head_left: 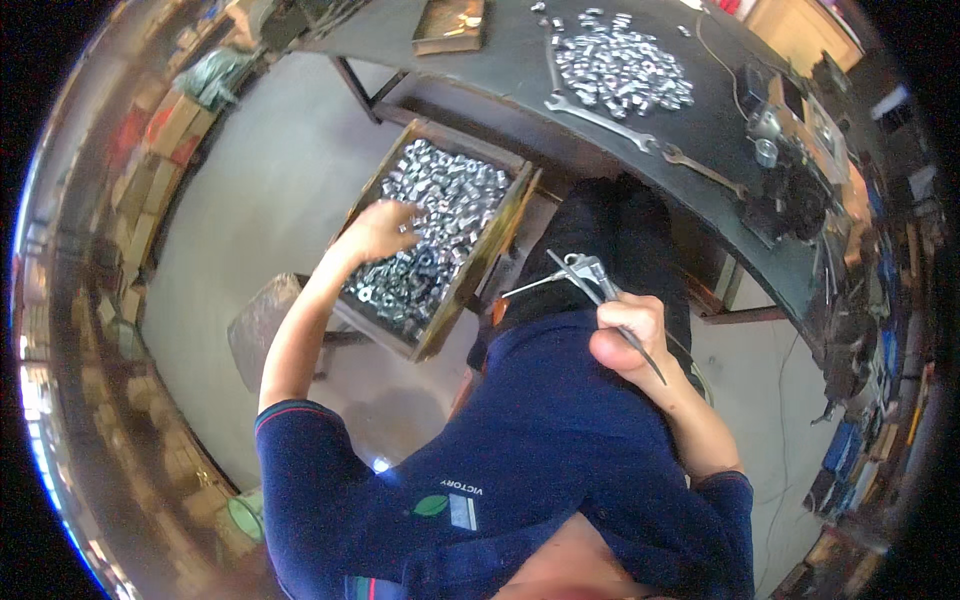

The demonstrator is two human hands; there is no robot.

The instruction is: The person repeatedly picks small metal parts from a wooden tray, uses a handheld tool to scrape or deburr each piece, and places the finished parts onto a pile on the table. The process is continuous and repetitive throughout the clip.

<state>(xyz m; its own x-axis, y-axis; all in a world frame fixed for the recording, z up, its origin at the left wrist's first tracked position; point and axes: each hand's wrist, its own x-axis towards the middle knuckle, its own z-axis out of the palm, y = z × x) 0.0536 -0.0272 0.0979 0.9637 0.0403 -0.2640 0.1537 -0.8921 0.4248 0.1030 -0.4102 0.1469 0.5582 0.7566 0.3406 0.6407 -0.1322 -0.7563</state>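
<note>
My left hand [383,232] reaches over the heap of shiny metal nuts [445,190] in a wooden drawer-like box [408,345]. Its fingers point down at the nuts and are smeared, so whether they hold one is unclear. In front of my body, my right hand [632,332] is closed around an air blow gun [592,272], whose thin nozzle points left. A long, slim dark tool [640,348] with a pointed end lies across the same hand and is gripped with it; its exact kind does not show.
A dark workbench [520,75] runs along the far side. On it lie a pile of nuts [625,65], two open-ended wrenches [600,122], a shallow tray [450,28] and dark machinery [790,185]. A stool [265,330] stands left of the box; cartons [165,130] line the left.
</note>
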